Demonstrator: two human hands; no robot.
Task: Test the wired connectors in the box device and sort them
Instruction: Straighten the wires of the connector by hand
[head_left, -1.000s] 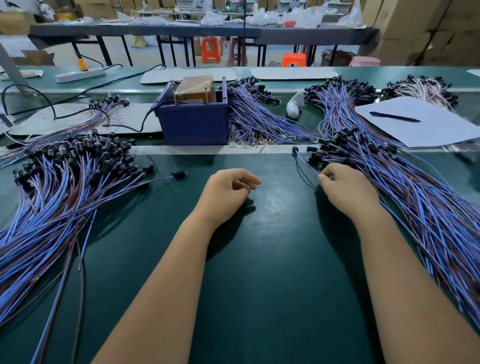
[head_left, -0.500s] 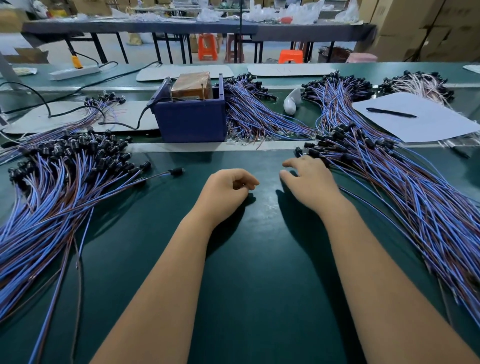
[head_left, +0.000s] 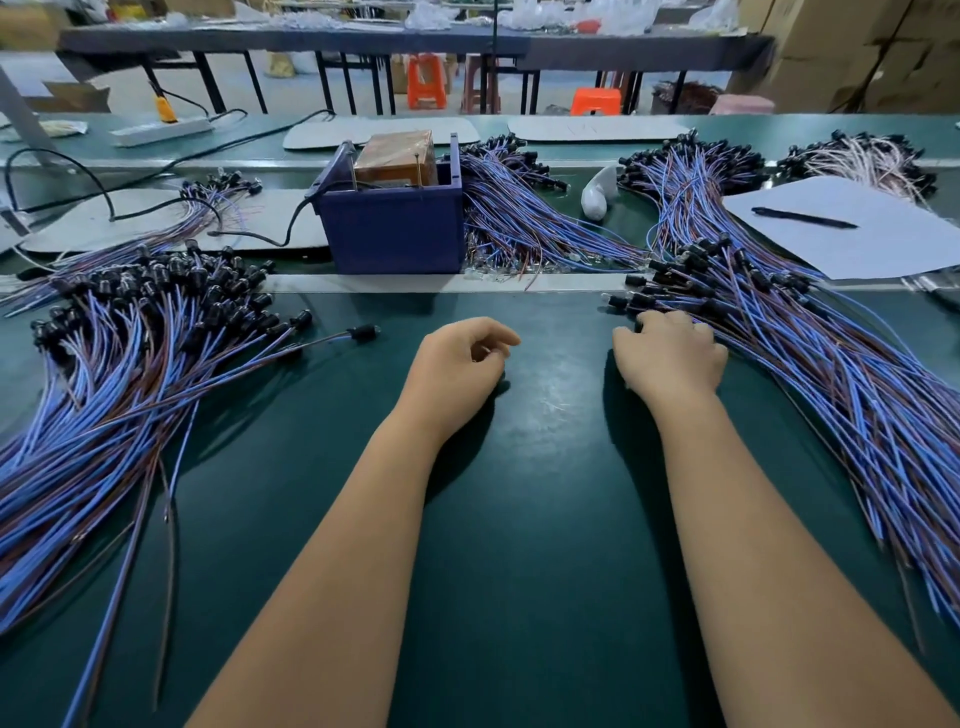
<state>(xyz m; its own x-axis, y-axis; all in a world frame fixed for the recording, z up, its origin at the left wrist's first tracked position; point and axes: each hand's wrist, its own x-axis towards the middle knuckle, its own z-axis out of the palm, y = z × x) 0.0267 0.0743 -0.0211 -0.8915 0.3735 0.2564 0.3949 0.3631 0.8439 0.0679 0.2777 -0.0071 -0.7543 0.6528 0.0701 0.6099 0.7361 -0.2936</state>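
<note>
A person's two bare forearms reach across a green mat (head_left: 545, 519) between two heaps of blue-and-brown wired connectors. The right heap (head_left: 831, 395) runs from 5 o'clock up toward 12, black plugs at the far end; the left heap (head_left: 104, 405) runs from 7 o'clock up toward 1, with one lone connector (head_left: 363, 332) lying out at its right edge, plug pointing to 3 o'clock. The box device (head_left: 392, 228), dark blue, stands at 12 o'clock beyond the hands, a third heap (head_left: 524, 218) just beside it. A sheet (head_left: 852, 234) with a pen (head_left: 802, 218) lies at 2 o'clock. The left hand (head_left: 457, 374) rests on the mat, fingers loosely curled, holding nothing. The right hand (head_left: 670, 358), palm down, touches the right heap's plugs, having shifted right since half a second ago; whether it pinches one cannot be told.
</note>
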